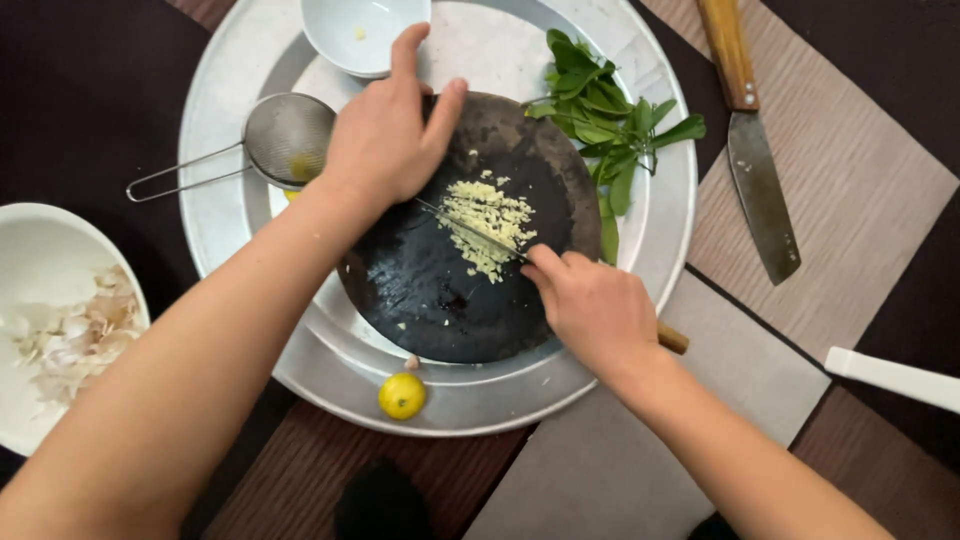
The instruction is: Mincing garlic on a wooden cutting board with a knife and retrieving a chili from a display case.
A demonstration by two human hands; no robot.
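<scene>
No pkgs or labels in my view. Containers: big round metal tray [650, 240] centre, holding a dark round chopping board [430, 300]. Far side of tray, small white bowl [362, 35] w/ a tiny yellowish bit inside. Wire mesh strainer [288, 135] just left of it, handle running out left over the tray rim. Far left, larger white bowl [40, 270] w/ pale papery peelings [75, 335].

My right hand [592, 305] is closed round a small knife [470, 228]; wooden handle end pokes out near-right of the fist. Blade's long axis runs diagonal, tip pointing far-left, lying across a pile of minced pale-yellow garlic [488, 220] on the far-right part of the board. My left hand [385, 135] sits flat, fingers spread narrow, palm pressing down at the blade tip end.

Green leafy sprigs [605, 120] on tray's right side. Small yellow lime [402, 395] on the near rim. Off tray, far right on a striped mat: big cleaver [760, 190], wooden handle pointing far. White handle [890, 377] at right edge.
</scene>
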